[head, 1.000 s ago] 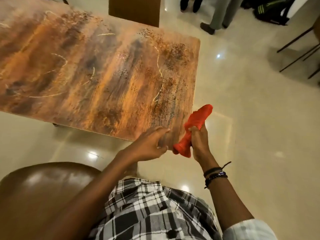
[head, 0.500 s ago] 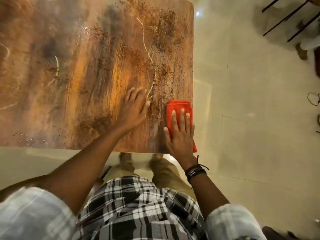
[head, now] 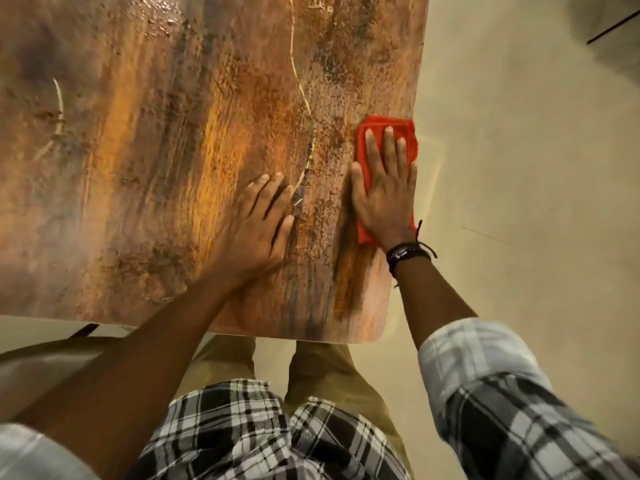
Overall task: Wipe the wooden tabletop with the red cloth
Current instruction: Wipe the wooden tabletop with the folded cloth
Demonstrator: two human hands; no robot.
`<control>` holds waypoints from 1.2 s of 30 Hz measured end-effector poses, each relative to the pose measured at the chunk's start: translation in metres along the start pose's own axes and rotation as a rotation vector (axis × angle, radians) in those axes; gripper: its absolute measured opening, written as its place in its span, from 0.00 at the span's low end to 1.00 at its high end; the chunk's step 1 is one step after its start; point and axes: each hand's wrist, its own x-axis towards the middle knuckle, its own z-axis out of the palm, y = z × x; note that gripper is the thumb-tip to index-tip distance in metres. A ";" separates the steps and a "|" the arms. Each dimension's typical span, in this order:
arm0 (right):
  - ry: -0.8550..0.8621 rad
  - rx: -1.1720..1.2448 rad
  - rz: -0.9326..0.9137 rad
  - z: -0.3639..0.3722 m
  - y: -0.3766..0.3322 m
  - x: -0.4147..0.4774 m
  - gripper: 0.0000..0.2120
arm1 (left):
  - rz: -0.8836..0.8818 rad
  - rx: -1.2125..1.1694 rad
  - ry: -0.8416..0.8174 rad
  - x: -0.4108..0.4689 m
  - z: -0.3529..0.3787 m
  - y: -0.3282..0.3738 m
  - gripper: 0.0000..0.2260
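Pressing red cloth (head: 403, 124): right hand (head: 386, 199)

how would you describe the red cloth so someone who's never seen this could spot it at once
Find the big wooden tabletop filling the upper left of the view and follow its right edge. There the red cloth lies flat under the right hand, pressed by straight fingers. It is the only bright red thing; the left hand beside it rests on bare wood.
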 end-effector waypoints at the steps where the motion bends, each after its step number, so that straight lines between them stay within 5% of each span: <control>1: 0.005 0.006 0.011 0.002 0.000 0.007 0.28 | -0.001 0.002 0.004 0.000 0.001 -0.001 0.22; 11: -0.086 0.052 -0.022 -0.004 -0.063 -0.113 0.27 | 0.008 -0.061 0.086 -0.002 -0.004 0.003 0.22; 17: -0.211 0.047 -0.204 0.000 -0.089 -0.221 0.25 | 0.008 -0.150 0.097 -0.004 -0.004 0.001 0.24; 26: -0.075 0.114 0.184 -0.007 -0.029 -0.117 0.27 | -0.008 -0.132 0.079 -0.006 -0.004 0.000 0.24; 31: -0.059 0.038 0.157 0.003 -0.060 -0.067 0.26 | -0.039 -0.229 0.102 -0.007 -0.007 0.000 0.23; 36: -0.097 0.103 0.010 0.004 -0.094 -0.132 0.25 | -0.062 -0.285 0.221 0.005 -0.010 -0.004 0.20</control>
